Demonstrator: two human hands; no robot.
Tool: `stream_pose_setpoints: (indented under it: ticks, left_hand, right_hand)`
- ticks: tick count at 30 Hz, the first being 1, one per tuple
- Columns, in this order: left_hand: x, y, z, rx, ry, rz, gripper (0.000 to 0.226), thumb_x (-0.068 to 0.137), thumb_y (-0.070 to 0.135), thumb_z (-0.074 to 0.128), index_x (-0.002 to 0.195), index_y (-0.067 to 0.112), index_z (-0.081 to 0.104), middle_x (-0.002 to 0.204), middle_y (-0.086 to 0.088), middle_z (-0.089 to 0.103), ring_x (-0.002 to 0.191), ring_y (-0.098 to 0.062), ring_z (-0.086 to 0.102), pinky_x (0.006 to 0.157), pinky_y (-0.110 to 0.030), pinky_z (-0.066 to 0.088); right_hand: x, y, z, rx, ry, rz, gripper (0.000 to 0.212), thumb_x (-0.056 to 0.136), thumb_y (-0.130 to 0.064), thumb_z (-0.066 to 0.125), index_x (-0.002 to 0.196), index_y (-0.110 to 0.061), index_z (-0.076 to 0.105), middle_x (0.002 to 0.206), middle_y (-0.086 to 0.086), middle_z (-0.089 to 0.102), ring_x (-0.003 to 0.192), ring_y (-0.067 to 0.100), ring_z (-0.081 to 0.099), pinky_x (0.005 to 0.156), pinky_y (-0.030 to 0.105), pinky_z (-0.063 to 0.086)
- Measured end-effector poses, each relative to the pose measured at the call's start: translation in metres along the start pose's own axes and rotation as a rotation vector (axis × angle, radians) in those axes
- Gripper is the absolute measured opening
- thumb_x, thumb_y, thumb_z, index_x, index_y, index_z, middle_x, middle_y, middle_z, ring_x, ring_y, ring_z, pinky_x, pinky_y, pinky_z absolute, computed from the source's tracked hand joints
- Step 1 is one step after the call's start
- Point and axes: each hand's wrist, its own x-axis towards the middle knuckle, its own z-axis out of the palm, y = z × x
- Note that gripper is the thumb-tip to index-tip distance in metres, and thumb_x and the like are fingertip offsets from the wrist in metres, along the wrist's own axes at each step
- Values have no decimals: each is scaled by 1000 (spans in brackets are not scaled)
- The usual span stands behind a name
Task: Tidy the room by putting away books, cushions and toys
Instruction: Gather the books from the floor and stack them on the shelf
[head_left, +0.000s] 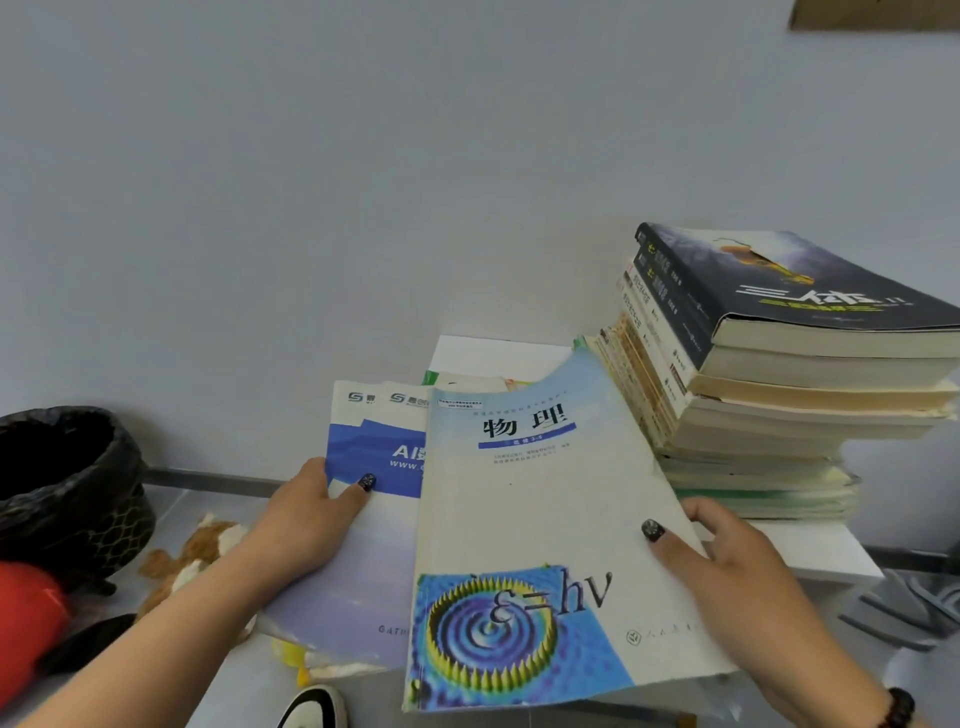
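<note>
Both forearms reach fwd from the bottom edge. Left hand (306, 512) grips the left edge of a blue-and-white booklet (374, 441), thumb on the cover, other fingers hidden beneath. Right hand (727, 561) pinches the right edge of the physics textbook (524, 519), thumb on top, fingers curled under. Textbook overlaps the booklet, long axis running away from the person, title end far, tilted slightly right; near end overhangs the white worktop (810, 551). Book stack (779, 374) sits just right, at the worktop's far right, touching the textbook's far corner. Open room left, over the floor (218, 691): black bin (67, 488), plush toy (192, 551).
</note>
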Motion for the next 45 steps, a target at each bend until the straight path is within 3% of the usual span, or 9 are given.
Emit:
stream_pose_setpoints:
  ticks: [9,17,22,27,32,35,37,41,45]
  left_hand:
    - [5,13,-12,280,110,90,20,100,28,48,104,9,51,94,-4,54,81,-21,47,68,-30,33]
    - [-9,29,-11,452,196,180,16,101,27,43,98,12,40,92,-7,57,78,-26,52,64,-34,40]
    - [-11,48,-39,170,219,184,25,100,22,48,121,9,47,99,-9,55,85,-26,47,67,-34,33]
    - [0,34,-81,-30,501,173,34,99,21,50,131,9,50,128,-20,57,114,-40,52,87,-42,38]
    - [-7,28,-94,-396,729,163,24,99,29,50,121,21,53,115,-4,60,97,-28,61,82,-44,51]
    - [-6,28,-96,-649,667,42,14,99,22,51,113,25,53,111,1,59,73,-9,57,59,-25,49]
    - [1,27,-94,-699,549,-83,13,98,16,53,111,16,55,112,-4,60,69,-11,55,51,-18,50]
    - [21,9,-81,-568,243,-320,37,95,28,59,120,0,61,124,-20,62,106,-36,62,96,-40,48]
    - [20,6,-58,-617,123,-395,25,92,23,63,105,1,62,110,-20,67,92,-35,65,93,-47,52]
  right_hand:
    - [10,-2,-5,42,101,-42,4,94,-20,59,94,-18,62,73,-4,75,60,19,72,55,34,53]
    - [12,3,-4,20,122,-40,4,93,-21,61,93,-19,63,78,-1,75,64,19,72,58,37,56]
    - [13,5,-1,20,108,-36,4,94,-24,60,95,-21,62,81,-2,75,64,17,72,56,36,56]
    - [13,5,1,24,96,-46,5,94,-22,60,96,-19,63,83,0,75,65,18,72,52,31,53]
    - [14,4,7,34,86,-58,3,94,-21,60,96,-20,63,86,1,75,69,20,73,54,32,54]
    - [17,0,17,41,57,-61,5,94,-19,61,98,-20,63,92,1,74,74,22,72,57,34,57]
    - [20,-2,26,50,28,-69,5,93,-18,62,98,-18,64,94,1,74,78,22,72,64,40,60]
    - [25,-11,41,89,-20,-49,5,94,-18,62,98,-17,64,91,1,73,74,20,72,57,33,59]
    - [33,-24,47,438,-43,130,9,93,-7,61,98,-13,64,89,10,73,72,25,70,47,27,54]
